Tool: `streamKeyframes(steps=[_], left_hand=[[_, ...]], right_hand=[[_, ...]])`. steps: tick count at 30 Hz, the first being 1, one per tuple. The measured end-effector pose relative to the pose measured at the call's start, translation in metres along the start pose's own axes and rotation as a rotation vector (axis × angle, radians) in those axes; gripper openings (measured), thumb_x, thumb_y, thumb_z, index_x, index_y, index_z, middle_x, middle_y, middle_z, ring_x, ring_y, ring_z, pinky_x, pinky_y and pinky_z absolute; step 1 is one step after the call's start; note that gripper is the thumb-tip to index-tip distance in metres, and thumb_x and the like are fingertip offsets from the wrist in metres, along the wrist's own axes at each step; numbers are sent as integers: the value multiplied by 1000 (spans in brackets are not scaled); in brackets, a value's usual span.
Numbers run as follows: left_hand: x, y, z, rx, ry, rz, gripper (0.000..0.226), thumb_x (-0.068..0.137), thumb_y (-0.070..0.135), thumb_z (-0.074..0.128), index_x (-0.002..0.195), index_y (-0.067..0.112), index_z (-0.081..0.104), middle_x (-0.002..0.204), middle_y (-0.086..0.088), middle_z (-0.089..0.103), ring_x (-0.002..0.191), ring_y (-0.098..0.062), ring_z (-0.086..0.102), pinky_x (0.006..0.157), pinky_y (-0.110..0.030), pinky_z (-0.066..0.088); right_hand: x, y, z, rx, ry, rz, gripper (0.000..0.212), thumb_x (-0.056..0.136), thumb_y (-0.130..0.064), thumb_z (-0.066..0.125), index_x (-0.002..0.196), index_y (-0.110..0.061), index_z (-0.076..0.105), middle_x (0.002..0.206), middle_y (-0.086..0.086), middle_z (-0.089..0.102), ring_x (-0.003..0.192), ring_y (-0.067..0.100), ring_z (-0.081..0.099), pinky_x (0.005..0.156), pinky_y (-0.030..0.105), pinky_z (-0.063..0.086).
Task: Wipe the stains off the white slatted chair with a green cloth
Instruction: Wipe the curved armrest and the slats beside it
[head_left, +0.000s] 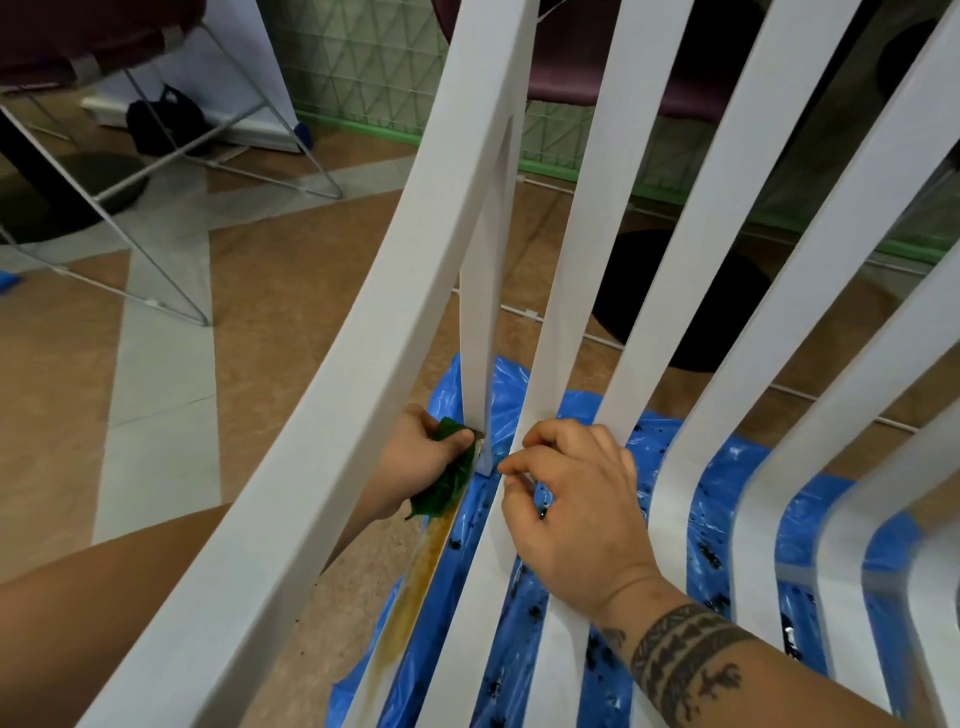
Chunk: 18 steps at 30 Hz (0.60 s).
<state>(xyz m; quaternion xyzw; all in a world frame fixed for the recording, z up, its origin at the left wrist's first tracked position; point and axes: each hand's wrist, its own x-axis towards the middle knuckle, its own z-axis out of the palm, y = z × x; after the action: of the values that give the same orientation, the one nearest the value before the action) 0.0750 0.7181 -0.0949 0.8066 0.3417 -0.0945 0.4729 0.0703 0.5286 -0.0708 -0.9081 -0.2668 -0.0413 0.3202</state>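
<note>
The white slatted chair (332, 395) fills the view, its curved slats running from top right down to the bottom. A brown-yellow stain (415, 587) streaks the side edge of the seat rail. My left hand (415, 457) reaches under the outer frame and presses a crumpled green cloth (449, 483) against the top end of that stain, beside the chair leg (480, 332). My right hand (576, 499) grips a slat from above, fingers curled around its edge.
A blue plastic sheet (519, 395) spotted with dark specks lies on the floor under the chair. A wire-legged chair (171, 156) stands at the back left, with a black bag (163, 122) behind it. A green mesh fence (363, 67) runs along the back.
</note>
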Motion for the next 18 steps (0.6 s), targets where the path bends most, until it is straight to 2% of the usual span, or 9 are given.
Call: streamKeyframes(steps=[3, 5, 9, 13, 15, 18], left_hand=[[2, 3, 6, 274, 3, 163, 32, 93, 43, 67, 104, 17, 51, 91, -4, 63, 82, -18, 63, 74, -37, 54], [5, 8, 8, 362, -3, 204, 31, 93, 41, 67, 100, 14, 52, 87, -5, 64, 78, -17, 63, 71, -36, 53], [9, 15, 14, 309, -3, 155, 32, 90, 36, 70, 96, 7, 59, 77, -7, 66, 69, -18, 64, 58, -30, 49], [5, 18, 21, 326, 35, 148, 36, 92, 37, 66, 113, 11, 52, 91, -6, 66, 79, -20, 61, 63, -31, 45], [3, 17, 18, 353, 21, 167, 32, 95, 37, 62, 112, 12, 50, 92, -6, 64, 81, -22, 61, 65, -32, 43], [-2, 14, 9, 299, 39, 147, 27, 98, 37, 59, 102, 12, 49, 83, -2, 56, 89, -23, 60, 76, -33, 43]], right_hand=[[0, 0, 0, -1, -1, -3, 24, 87, -41, 51, 91, -34, 73, 100, -22, 51, 100, 5, 42, 92, 18, 21], [0, 0, 1, -1, 0, -5, 23, 87, -41, 52, 91, -34, 73, 100, -22, 51, 100, 5, 43, 93, 18, 21], [-1, -1, 1, -7, 7, -3, 17, 85, -38, 57, 90, -34, 73, 99, -24, 49, 98, 5, 44, 92, 23, 25], [-1, -1, 1, -8, 10, -4, 13, 83, -34, 61, 89, -34, 72, 99, -24, 49, 96, 6, 45, 93, 19, 23], [-2, -2, 0, 2, 7, -1, 13, 84, -34, 60, 89, -34, 72, 99, -24, 49, 97, 6, 45, 95, 15, 20], [-2, -1, 0, -1, -10, 0, 13, 85, -34, 61, 90, -33, 73, 99, -24, 49, 98, 6, 45, 98, 13, 20]])
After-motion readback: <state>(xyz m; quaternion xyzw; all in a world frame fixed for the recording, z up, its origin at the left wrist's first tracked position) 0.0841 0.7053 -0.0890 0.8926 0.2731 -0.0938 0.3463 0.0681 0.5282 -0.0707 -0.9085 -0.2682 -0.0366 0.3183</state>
